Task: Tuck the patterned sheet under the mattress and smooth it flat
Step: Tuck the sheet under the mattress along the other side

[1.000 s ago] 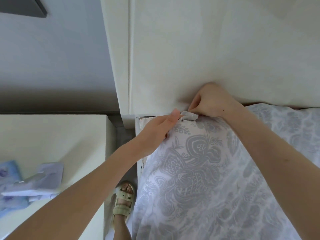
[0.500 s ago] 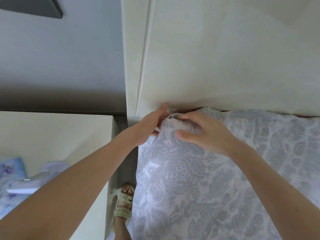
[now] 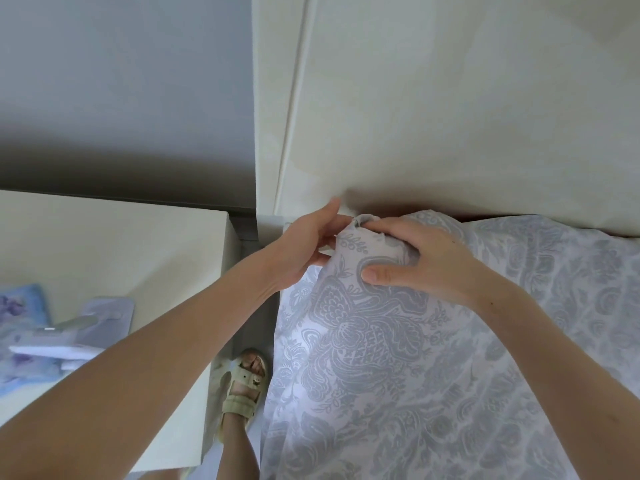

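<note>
The left hand (image 3: 304, 252) reaches to the patterned sheet (image 3: 381, 341) at the mattress corner, its grip possibly a pinch, mostly hidden. Soft, light, easily bunched; the right hand (image 3: 427, 263) clutches the gathered corner, the best hold.

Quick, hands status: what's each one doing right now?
Left hand: against the corner of the grey-patterned white fabric sheet, fingertips hidden; grip cannot be told.
Right hand: closed on that sheet's bunched corner.
</note>
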Available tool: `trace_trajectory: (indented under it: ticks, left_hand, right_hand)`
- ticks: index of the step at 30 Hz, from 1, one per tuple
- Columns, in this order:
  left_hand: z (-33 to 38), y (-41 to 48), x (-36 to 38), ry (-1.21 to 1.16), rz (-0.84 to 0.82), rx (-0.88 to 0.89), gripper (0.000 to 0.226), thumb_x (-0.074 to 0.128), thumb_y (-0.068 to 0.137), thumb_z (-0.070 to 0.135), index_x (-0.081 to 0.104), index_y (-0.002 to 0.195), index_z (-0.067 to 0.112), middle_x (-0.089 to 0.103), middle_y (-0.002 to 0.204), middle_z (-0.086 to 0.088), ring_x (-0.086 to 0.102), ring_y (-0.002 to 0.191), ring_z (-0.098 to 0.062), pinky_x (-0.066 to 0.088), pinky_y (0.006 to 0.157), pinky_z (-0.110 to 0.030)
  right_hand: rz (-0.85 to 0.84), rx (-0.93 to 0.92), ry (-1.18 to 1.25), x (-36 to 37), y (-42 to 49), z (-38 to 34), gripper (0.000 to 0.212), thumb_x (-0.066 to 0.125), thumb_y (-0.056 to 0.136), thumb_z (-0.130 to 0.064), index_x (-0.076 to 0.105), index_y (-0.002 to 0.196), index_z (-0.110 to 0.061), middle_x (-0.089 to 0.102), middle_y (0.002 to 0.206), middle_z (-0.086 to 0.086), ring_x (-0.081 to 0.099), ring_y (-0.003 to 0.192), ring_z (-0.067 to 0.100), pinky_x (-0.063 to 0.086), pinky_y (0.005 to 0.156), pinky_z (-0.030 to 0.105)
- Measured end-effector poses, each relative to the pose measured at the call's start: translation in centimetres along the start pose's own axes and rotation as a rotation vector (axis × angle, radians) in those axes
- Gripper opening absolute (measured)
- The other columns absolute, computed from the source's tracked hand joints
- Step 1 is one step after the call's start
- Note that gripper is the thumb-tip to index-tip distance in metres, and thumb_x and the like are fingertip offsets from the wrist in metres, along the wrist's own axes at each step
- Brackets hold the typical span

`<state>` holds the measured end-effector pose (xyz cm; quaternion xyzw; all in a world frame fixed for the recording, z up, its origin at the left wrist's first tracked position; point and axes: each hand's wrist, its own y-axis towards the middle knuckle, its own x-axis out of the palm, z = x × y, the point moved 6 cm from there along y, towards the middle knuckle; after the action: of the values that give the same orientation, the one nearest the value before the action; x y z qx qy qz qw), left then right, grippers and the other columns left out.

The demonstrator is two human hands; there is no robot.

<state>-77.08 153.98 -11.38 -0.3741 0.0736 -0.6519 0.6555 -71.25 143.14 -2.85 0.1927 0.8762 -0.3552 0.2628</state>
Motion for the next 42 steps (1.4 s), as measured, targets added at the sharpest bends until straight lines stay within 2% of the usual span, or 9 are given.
trace_trajectory:
  ticks: [4,8,12,16,20,26,31,36,42]
  left_hand:
    - [0.1,0.0,-0.1,-0.006,-0.025,0.014,0.059,0.019,0.100,0.049,0.063,0.117,0.014,0.054,0.106,-0.013,0.046,0.094,-0.025,0.041,0.084,-0.036]
    - [0.2,0.1,0.0,-0.007,-0.041,0.014,0.063,0.023,0.094,0.055,0.064,0.117,0.013,0.052,0.107,-0.015,0.043,0.094,-0.026,0.041,0.085,-0.039]
    - [0.3,0.0,0.1,0.007,-0.066,0.022,0.059,0.019,0.098,0.051,0.069,0.106,0.022,0.052,0.121,-0.029,0.048,0.103,-0.030,0.043,0.096,-0.048]
    - [0.2,-0.4,-0.5,-0.099,-0.061,0.022,0.045,0.022,0.100,0.048,0.058,0.104,0.020,0.050,0.097,-0.019,0.046,0.087,-0.029,0.046,0.074,-0.036]
    - [-1.4,-0.8,-2.4,-0.137,-0.037,-0.045,0.059,0.018,0.097,0.057,0.055,0.103,0.011,0.061,0.087,-0.006,0.056,0.080,-0.019,0.048,0.075,-0.031]
    - [-5.4,-3.2,-6.8,0.163,0.291,-0.209,0.062,0.025,0.097,0.056,0.067,0.082,0.013,0.062,0.079,-0.003,0.055,0.070,-0.015,0.047,0.069,-0.024]
    - [-8.5,-2.3,-3.3,-0.146,0.036,-0.327,0.066,0.021,0.093,0.064,0.063,0.113,0.017,0.064,0.113,-0.011,0.058,0.100,-0.025,0.045,0.096,-0.041]
    - [-4.6,1.7,1.9,-0.283,-0.219,-0.294,0.070,0.019,0.094,0.063,0.063,0.110,0.011,0.067,0.116,-0.004,0.059,0.110,-0.026,0.043,0.101,-0.037]
    - [-5.7,5.9,-1.7,-0.306,-0.096,-0.343,0.049,0.030,0.099,0.047,0.061,0.107,0.010,0.066,0.107,-0.009,0.062,0.097,-0.023,0.049,0.084,-0.034]
  right_hand:
    - [0.037,-0.019,-0.043,-0.1,-0.3,0.0,0.059,0.061,0.052,-0.073,0.049,0.106,-0.053,0.057,0.106,-0.031,0.054,0.103,-0.008,0.041,0.100,0.034]
    - [0.022,-0.025,-0.013,-0.2,-0.5,0.2,0.078,0.065,0.049,-0.073,0.028,0.118,-0.071,0.052,0.113,-0.035,0.050,0.113,-0.005,0.037,0.104,0.028]
    - [0.031,-0.087,-0.070,-0.3,-0.8,-0.1,0.056,0.060,0.055,-0.073,0.047,0.108,-0.063,0.055,0.112,-0.030,0.050,0.108,-0.011,0.037,0.099,0.021]
    - [0.032,-0.089,-0.081,-0.3,-1.1,-0.2,0.048,0.064,0.055,-0.071,0.052,0.100,-0.059,0.055,0.111,-0.030,0.051,0.106,-0.011,0.036,0.093,0.014]
    - [0.046,-0.086,-0.122,-0.1,-0.8,-0.2,0.055,0.060,0.054,-0.074,0.056,0.103,-0.051,0.057,0.108,-0.028,0.049,0.102,-0.013,0.030,0.083,0.000]
    - [0.026,-0.049,-0.167,0.5,-0.1,0.1,0.052,0.069,0.063,-0.060,0.061,0.110,-0.039,0.056,0.106,-0.026,0.046,0.101,-0.016,0.025,0.081,-0.004]
    - [0.027,-0.064,-0.171,0.3,-0.9,-0.1,0.045,0.064,0.059,-0.068,0.056,0.099,-0.051,0.056,0.107,-0.026,0.050,0.098,-0.011,0.033,0.080,0.002]
    - [0.048,-0.107,-0.199,-0.8,-3.0,-0.7,0.040,0.059,0.060,-0.068,0.052,0.098,-0.054,0.055,0.112,-0.027,0.054,0.100,-0.007,0.038,0.082,0.008]
    - [0.031,-0.009,-0.268,2.0,2.9,0.9,0.054,0.063,0.067,-0.064,0.057,0.115,-0.042,0.054,0.108,-0.027,0.050,0.100,-0.004,0.037,0.098,0.030]
